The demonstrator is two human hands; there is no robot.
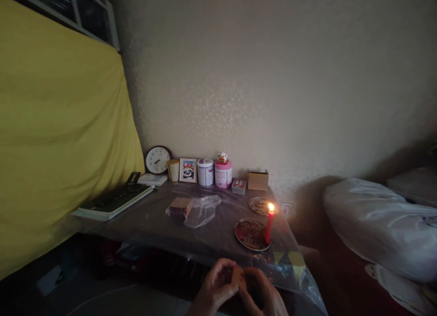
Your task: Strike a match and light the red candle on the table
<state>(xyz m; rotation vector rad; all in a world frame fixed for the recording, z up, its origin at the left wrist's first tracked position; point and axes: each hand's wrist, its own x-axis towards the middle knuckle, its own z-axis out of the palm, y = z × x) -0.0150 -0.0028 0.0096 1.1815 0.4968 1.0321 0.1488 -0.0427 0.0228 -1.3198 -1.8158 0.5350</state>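
Observation:
At the front edge of the table, a small cardboard matchbox (239, 277) is held between my two hands. My left hand (215, 286) pinches it from the left, thumb in front and fingers behind. From the other side, my right hand (262, 289) grips it with thumb and fingertips; parts of the box are hidden by the fingers. Beyond my hands, a lit red candle (269, 228) stands, leaning slightly, at the right side of a round metal plate (255, 249) with dark bits in it. A second plate (251, 207) behind it holds thin light sticks.
A stack of small boxes (180, 206) lies by a clear plastic bag (204, 211) mid-table. Along the wall stand a clock (158, 160), a panda picture (188, 170), tins (205, 172) and a cardboard box (258, 180). A large book (114, 204) lies left, beside a yellow curtain (61, 124).

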